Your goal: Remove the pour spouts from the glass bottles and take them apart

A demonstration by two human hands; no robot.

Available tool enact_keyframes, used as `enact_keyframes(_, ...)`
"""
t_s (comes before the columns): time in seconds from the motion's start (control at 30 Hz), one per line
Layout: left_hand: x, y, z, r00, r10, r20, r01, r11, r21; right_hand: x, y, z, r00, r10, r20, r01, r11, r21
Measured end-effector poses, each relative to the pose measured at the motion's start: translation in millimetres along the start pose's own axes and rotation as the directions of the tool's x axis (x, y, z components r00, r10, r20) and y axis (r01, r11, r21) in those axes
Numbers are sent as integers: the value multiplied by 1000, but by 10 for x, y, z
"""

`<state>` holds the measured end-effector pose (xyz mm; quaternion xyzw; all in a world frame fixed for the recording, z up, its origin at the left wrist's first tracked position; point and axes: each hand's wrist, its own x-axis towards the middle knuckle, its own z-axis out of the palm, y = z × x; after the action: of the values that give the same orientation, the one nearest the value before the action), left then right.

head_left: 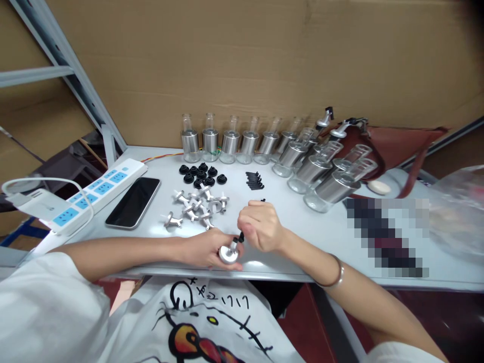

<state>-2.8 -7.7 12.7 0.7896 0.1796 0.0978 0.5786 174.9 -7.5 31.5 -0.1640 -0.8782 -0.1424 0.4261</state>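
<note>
Near the table's front edge, my left hand [202, 248] is closed around a silver bottle pourer [229, 254], its round base turned toward me. My right hand [262, 225] is curled into a fist just to its right, pinching a black lever [241, 237] at the pourer's tip. A small black end shows above the right fist; whether it is held, I cannot tell. Left of the hands lies a loose pile of silver pourers [197, 204]. Black rubber stoppers [202, 175] are grouped behind them. Several small black levers [254, 180] lie in a row beyond my right hand.
Glass bottles with steel sleeves [230, 143] line the back and right, two with pourers fitted. At left are a phone [133, 202] and a power strip [104, 189]. A brown bag [401, 143], a white oval object [378, 187] and a plastic bag [459, 212] are at right.
</note>
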Motion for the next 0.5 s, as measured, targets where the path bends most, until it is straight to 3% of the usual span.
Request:
enact_keyframes(0.1,-1,8,3,998,-55,-5,54,995,-81,19,30,-48,990,142,-7,-140,982,123)
enact_keyframes(0.17,-2,5,11,995,-100,-18,96,986,-133,29,125,-99,955,295,22,-296,945,137)
enact_keyframes(0.23,-3,-1,20,993,-117,-24,112,982,-150,32,272,-164,848,528,40,-528,838,135)
enact_keyframes(0.3,-4,-5,24,992,-122,-29,115,977,-179,19,451,-244,697,716,37,-712,686,147)
enact_keyframes(0.4,-2,0,22,991,-128,-30,119,970,-212,-42,714,-381,550,832,72,-832,539,127)
enact_keyframes(0.5,2,19,16,990,-135,-29,125,963,-240,-148,917,-495,447,875,185,-876,470,-107)
